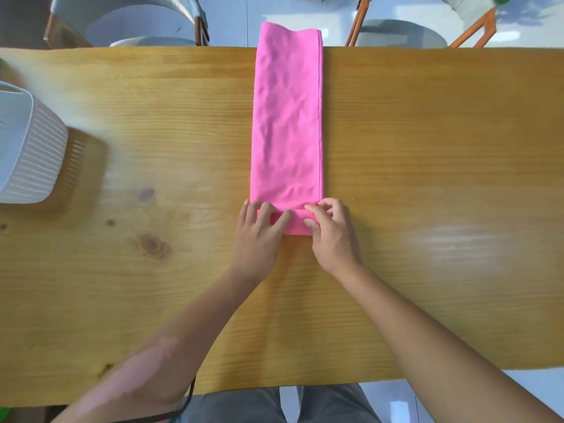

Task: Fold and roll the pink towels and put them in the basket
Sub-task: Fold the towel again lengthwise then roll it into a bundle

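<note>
Both hands, left hand (259,230) and right hand (331,232), pinch the pink towel (287,123)'s rolled near end; strip extends ahead; basket (27,145) far left on counter (442,178).

Single head-worn view: steep downward look across table (427,148), close above hands; chairs (128,29) at far edge.

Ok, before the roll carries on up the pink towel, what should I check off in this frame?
1. Pink towel folded into a long strip: ok.
2. Near end turned over into a first roll: ok.
3. Left hand and right hand both hold that roll: ok.
4. Strip flat: not ok, creased.
5. Far end on the table: not ok, it overhangs the far edge.
6. Basket has room: cannot tell.
</note>
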Available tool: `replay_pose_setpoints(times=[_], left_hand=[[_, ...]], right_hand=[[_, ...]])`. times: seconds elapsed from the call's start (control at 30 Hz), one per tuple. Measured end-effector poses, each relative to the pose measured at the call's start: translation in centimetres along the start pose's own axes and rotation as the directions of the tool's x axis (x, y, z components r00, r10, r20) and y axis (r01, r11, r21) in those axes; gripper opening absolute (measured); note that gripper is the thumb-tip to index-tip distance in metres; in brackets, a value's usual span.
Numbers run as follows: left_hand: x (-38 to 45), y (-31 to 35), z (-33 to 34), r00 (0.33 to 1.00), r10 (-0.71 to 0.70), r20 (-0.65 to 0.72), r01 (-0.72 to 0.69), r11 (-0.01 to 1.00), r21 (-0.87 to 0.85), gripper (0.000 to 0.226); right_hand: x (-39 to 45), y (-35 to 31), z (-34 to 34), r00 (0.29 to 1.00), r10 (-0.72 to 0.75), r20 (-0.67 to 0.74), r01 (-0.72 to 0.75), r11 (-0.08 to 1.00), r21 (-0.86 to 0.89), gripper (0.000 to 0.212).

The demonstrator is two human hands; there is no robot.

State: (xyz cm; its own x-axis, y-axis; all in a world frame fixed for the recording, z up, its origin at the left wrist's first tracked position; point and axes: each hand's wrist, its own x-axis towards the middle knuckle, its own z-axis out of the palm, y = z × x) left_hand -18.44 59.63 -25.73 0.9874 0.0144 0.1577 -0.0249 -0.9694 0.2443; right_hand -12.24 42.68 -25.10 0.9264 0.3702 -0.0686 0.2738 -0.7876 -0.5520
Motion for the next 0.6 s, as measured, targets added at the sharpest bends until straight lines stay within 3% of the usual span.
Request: replay_pose_setpoints(times=[0.1, 0.37, 0.5, 0.6], left_hand=[[1.4, 0.2, -0.2, 1.000, 0.004, 0.020, -0.005, 0.998, 0.068, 0.036], [0.8, 0.1, 1.8, 0.992, 0.046, 0.119, -0.063, 0.987, 0.150, 0.053], [2.4, -1.1, 2.5, 0.993, 0.072, 0.088, -0.085, 0.985, 0.153, 0.043], [3.1, -1.9, 2.6, 0.996, 0.068, 0.052, -0.072, 0.993, 0.095, 0.044]], right_hand=[[1.3, -0.4, 0.4, 0.997, 0.072, -0.005, -0.072, 0.997, -0.018, 0.040], [3.3, -1.1, 1.5, 0.996, 0.087, 0.011, -0.086, 0.990, -0.109, 0.039], [4.8, -1.4, 0.9, 0.994, 0.105, -0.020, -0.106, 0.989, -0.104, 0.038], [5.4, -1.5, 0.2, 0.994, 0.031, -0.104, -0.046, 0.989, -0.141, 0.035]])
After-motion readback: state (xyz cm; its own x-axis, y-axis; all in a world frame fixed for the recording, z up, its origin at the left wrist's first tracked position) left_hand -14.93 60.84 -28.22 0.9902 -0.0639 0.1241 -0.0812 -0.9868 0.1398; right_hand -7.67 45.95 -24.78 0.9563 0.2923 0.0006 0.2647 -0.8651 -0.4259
